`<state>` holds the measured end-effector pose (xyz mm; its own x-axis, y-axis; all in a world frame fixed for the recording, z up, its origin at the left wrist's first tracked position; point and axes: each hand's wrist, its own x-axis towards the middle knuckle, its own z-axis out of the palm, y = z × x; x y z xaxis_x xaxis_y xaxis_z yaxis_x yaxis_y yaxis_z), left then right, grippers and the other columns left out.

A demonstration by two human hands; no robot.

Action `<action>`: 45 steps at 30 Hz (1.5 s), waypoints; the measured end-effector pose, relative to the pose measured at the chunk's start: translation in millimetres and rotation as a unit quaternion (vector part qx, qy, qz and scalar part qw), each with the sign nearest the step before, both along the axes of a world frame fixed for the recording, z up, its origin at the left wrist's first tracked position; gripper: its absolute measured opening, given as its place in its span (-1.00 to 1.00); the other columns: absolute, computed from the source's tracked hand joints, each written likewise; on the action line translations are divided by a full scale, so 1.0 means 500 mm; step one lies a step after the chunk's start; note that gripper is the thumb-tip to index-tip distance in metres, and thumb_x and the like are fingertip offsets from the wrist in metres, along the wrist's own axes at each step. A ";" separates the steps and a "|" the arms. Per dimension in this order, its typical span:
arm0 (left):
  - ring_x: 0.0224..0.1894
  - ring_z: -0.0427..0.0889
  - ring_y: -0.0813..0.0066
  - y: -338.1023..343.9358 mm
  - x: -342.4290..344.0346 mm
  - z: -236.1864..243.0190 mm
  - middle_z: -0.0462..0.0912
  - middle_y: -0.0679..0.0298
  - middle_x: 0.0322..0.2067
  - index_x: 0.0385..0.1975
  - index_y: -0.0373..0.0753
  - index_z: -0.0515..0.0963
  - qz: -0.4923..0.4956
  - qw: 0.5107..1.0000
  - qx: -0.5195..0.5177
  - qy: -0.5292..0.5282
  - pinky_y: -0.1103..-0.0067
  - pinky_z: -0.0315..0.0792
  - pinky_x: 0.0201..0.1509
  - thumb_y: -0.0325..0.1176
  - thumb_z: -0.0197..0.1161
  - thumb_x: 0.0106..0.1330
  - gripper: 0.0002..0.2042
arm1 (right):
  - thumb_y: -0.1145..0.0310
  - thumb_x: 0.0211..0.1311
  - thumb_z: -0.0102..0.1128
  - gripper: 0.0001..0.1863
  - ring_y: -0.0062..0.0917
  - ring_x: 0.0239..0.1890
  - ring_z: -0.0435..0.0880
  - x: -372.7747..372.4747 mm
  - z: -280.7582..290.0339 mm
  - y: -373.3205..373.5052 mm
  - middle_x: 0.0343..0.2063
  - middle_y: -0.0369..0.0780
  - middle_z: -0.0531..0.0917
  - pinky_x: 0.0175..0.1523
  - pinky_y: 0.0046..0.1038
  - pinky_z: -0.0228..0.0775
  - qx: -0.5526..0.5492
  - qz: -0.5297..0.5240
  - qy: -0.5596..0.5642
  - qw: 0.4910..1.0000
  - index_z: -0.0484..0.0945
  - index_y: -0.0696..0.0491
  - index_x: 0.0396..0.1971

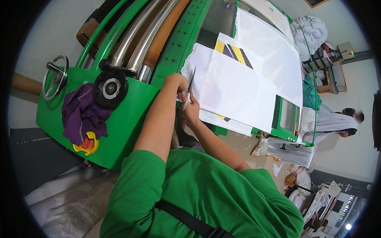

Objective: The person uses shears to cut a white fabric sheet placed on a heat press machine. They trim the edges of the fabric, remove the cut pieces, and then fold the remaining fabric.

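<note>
My right hand (191, 109) is closed around the pale handles of a pair of scissors (191, 81), whose dark blades point away from me over the near-left edge of a white sheet (234, 85). Just left of the scissors, my left hand (177, 82) is curled with bent fingers at that same edge, appearing to grip it; its fingertips are partly hidden. Beneath the white sheet lies a second sheet printed with yellow and black stripes (234, 53), showing at the far side and along the near edge.
A green machine (135, 119) with metal rollers (137, 59) and a handwheel (55, 77) stands at left, a purple cloth (83, 113) on it beside a yellow-and-red button (88, 144). A larger white sheet (274, 51) covers the far table. Another person (347, 121) is at the right among white fabric.
</note>
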<state>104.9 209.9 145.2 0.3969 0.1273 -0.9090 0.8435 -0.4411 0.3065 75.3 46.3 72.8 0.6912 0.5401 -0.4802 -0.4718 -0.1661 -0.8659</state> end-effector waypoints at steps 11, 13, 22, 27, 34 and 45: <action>-0.52 0.58 0.32 0.020 0.001 -0.021 0.65 0.10 -0.44 -0.38 -0.40 0.60 -0.019 0.999 -0.027 0.000 0.38 0.50 -0.37 -0.30 0.05 0.39 -0.72 | -0.13 0.28 0.34 0.01 -0.67 -0.69 0.40 0.013 0.024 -0.001 -0.63 -0.36 0.45 -0.64 -0.54 0.20 0.032 0.011 0.043 0.998 0.10 0.25 0.46; -0.49 0.61 0.27 0.019 0.001 -0.017 0.67 0.07 -0.40 -0.28 -0.43 0.60 0.010 0.999 -0.039 -0.005 0.34 0.53 -0.33 -0.25 0.08 0.42 -0.69 | -0.14 0.28 0.33 0.00 -0.66 -0.69 0.40 0.025 0.030 0.001 -0.63 -0.35 0.45 -0.64 -0.54 0.21 0.021 0.005 0.049 0.999 0.11 0.24 0.45; -0.62 0.45 0.49 0.019 0.000 0.003 0.68 0.04 0.07 0.13 -0.45 0.44 -0.034 0.999 -0.036 0.000 0.48 0.48 -0.49 -0.24 -0.03 0.41 -0.56 | -0.14 0.31 0.29 -0.24 -0.64 -0.69 0.40 0.077 0.021 0.032 -0.63 -0.37 0.43 -0.62 -0.53 0.24 0.002 -0.012 0.042 0.999 0.31 0.13 0.26; -0.61 0.47 0.49 0.024 0.002 -0.002 0.66 0.02 0.10 0.20 -0.40 0.43 -0.065 0.997 -0.028 0.012 0.47 0.52 -0.46 -0.23 0.00 0.40 -0.53 | -0.04 0.37 0.27 -0.51 -0.67 -0.67 0.40 0.082 0.044 0.044 -0.62 -0.40 0.45 -0.60 -0.56 0.27 -0.010 -0.009 0.043 0.999 0.53 0.03 0.07; -0.55 0.52 0.46 0.012 0.009 0.028 0.64 0.02 0.12 0.21 -0.26 0.51 -0.069 0.996 -0.034 0.046 0.46 0.55 -0.39 -0.25 0.06 0.36 -0.55 | 0.03 0.33 0.34 -0.25 -0.63 -0.69 0.42 0.096 -0.010 0.037 -0.59 -0.37 0.46 -0.61 -0.53 0.28 -0.028 0.017 -0.045 0.998 0.30 0.07 0.39; -0.38 0.70 0.29 0.001 -0.004 0.019 0.67 -0.07 0.05 0.29 -0.30 0.44 -0.069 0.997 0.020 -0.030 0.37 0.61 -0.27 -0.35 0.05 0.30 -0.48 | -0.13 0.28 0.33 -0.30 -0.65 -0.71 0.39 0.164 0.051 0.083 -0.66 -0.38 0.42 -0.63 -0.53 0.20 -0.024 0.014 0.034 0.999 0.40 0.12 0.17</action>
